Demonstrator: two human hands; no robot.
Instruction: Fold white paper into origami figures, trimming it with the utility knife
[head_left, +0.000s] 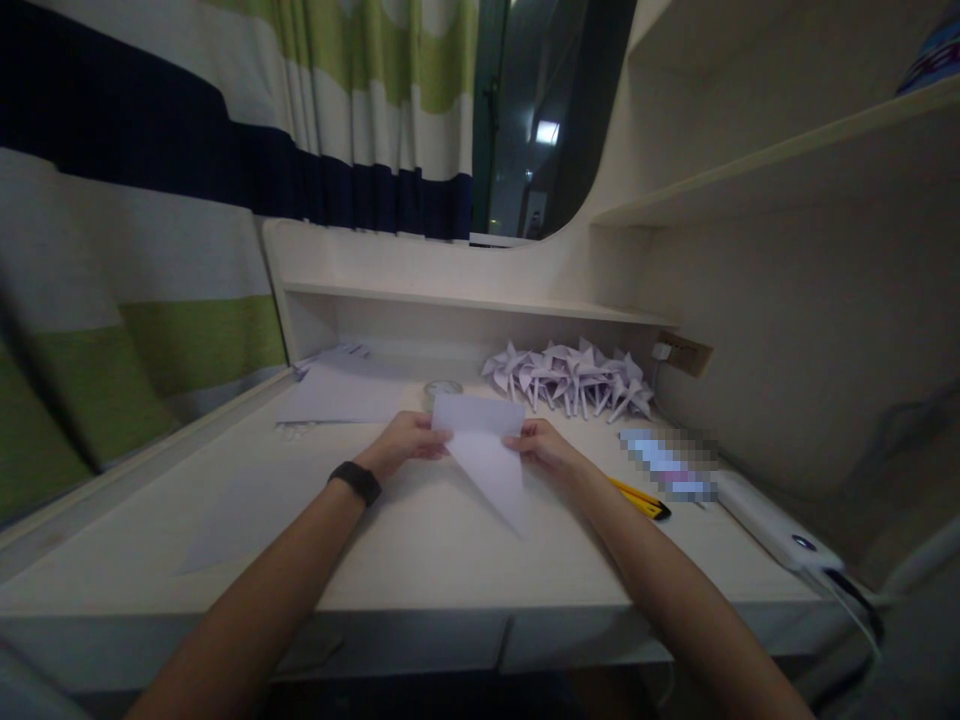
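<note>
A folded sheet of white paper (484,440) is held up above the desk between both hands, its lower part tapering to a point at the bottom right. My left hand (411,440) pinches its left edge, thumb on top; a dark band circles that wrist. On the opposite edge, my right hand (541,445) grips the paper with its thumb in front. Just behind the paper lies a roll of clear tape (442,387), partly covered by it. Another white sheet (244,510) rests flat on the desk beside my left forearm.
Several white paper pinwheels (570,375) are heaped at the back right. A stack of white paper (341,385) lies back left. Right of my right forearm are a yellow utility knife (641,497), a pixelated phone-like object (667,465) and a white power strip (776,525) with cables.
</note>
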